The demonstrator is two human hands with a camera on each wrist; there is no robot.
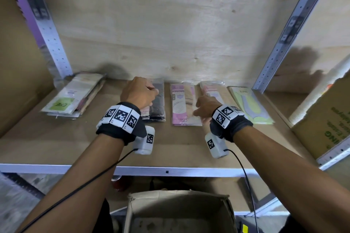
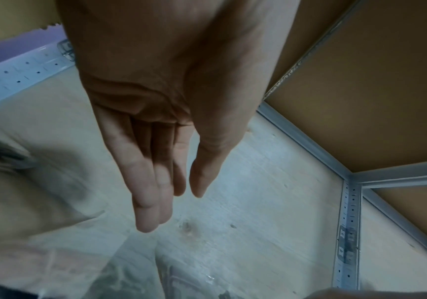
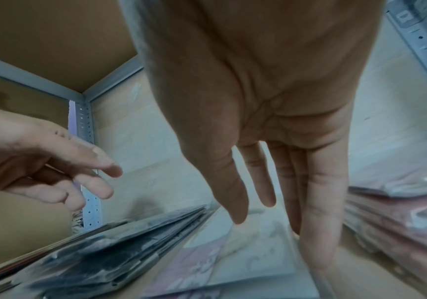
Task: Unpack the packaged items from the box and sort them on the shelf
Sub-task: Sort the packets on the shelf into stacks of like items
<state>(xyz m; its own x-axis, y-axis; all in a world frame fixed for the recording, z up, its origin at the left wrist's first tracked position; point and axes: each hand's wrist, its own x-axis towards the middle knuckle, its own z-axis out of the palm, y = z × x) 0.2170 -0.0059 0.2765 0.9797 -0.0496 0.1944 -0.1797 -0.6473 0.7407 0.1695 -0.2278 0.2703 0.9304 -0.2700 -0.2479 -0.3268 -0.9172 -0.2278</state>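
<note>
Flat plastic packets lie in stacks along the wooden shelf (image 1: 56, 143). My left hand (image 1: 140, 92) hovers over the dark packet stack (image 1: 158, 108); its fingers (image 2: 156, 202) are straight and hold nothing. My right hand (image 1: 204, 106) reaches over the pink packet stack (image 1: 180, 108). Its fingers (image 3: 320, 212) point straight down at a pink packet (image 3: 253, 263), and I cannot tell whether they touch it. The dark stack (image 3: 110, 254) lies to the left of it, with my left hand (image 3: 53, 172) above. The open cardboard box (image 1: 132, 212) stands below the shelf.
A mixed stack with a green-labelled packet (image 1: 62, 100) lies at the shelf's far left. A second pink stack (image 1: 210, 90) and a green packet (image 1: 250, 104) lie to the right. A printed cardboard box (image 1: 325, 119) stands beyond the right upright (image 1: 280, 43).
</note>
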